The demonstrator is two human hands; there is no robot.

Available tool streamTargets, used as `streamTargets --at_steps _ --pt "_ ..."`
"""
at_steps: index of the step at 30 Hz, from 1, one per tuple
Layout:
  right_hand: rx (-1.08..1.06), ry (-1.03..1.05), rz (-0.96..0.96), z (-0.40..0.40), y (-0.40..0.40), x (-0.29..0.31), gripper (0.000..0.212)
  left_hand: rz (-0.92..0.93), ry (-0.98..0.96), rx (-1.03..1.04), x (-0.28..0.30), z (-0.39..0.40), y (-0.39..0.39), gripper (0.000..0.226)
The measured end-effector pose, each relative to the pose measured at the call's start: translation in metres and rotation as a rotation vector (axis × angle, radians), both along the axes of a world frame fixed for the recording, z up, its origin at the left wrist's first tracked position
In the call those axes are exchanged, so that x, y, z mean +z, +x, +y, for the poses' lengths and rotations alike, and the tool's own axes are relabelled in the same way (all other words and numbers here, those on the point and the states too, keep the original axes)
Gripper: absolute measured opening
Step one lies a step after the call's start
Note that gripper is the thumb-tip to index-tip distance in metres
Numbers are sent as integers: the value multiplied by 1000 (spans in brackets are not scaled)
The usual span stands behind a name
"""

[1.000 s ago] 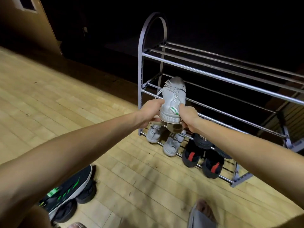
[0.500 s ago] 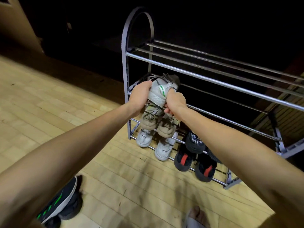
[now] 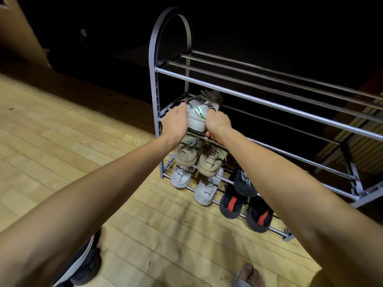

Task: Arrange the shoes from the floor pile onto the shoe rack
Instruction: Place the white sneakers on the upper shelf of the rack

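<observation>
I'm seeing the shoe rack (image 3: 269,101) showing glossy, smooth metal rails set in matt grey end frames that look like plastic. The floor (image 3: 62,141) is looking like pale wood planks with a soft sheen. The white sneaker (image 3: 196,114) is showing a smooth upper, ribbed rubbery sole and cloth laces.

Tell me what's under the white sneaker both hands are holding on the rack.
Under the white sneaker, a pair of beige shoes sits on the next tier, with white shoes on the bottom one. The hands and forearms cover the beige shoes' heels and part of the bar beneath the sneaker.
</observation>
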State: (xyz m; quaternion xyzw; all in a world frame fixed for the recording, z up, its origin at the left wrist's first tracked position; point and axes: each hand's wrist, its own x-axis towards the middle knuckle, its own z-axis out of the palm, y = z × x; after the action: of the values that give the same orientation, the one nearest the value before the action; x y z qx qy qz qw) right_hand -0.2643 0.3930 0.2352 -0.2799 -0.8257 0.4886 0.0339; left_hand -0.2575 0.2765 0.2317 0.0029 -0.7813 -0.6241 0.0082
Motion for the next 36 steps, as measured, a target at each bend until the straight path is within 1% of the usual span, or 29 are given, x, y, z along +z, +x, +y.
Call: streamTargets --at_steps 3,9,13,14,17,19,23,29,36 --pt "-9 15 -17 6 -3 0 44 19 32 -8 -1 3 -2 33" --pt "125 87 -94 17 1 -9 53 -29 -31 -12 -14 -2 -7 34" --pt "191 112 -63 18 8 -9 47 -45 -37 28 -15 -6 -9 46" --pt "196 107 -54 18 9 -8 46 -49 -46 36 -14 -7 -9 45" --pt "187 106 -37 13 9 -8 47 -38 -95 21 -11 -11 -6 38" --pt "177 88 -35 9 9 -6 46 -47 -109 18 -9 -16 -4 40" --pt "191 29 -28 4 9 -6 48 -78 -39 58 -8 -28 -6 41" --pt "209 -16 -10 2 9 -8 50 -39 -24 38 -4 -37 -6 34" --pt "111 -61 -5 0 5 -6 40 -31 -15 -54 -3 -40 -4 29"
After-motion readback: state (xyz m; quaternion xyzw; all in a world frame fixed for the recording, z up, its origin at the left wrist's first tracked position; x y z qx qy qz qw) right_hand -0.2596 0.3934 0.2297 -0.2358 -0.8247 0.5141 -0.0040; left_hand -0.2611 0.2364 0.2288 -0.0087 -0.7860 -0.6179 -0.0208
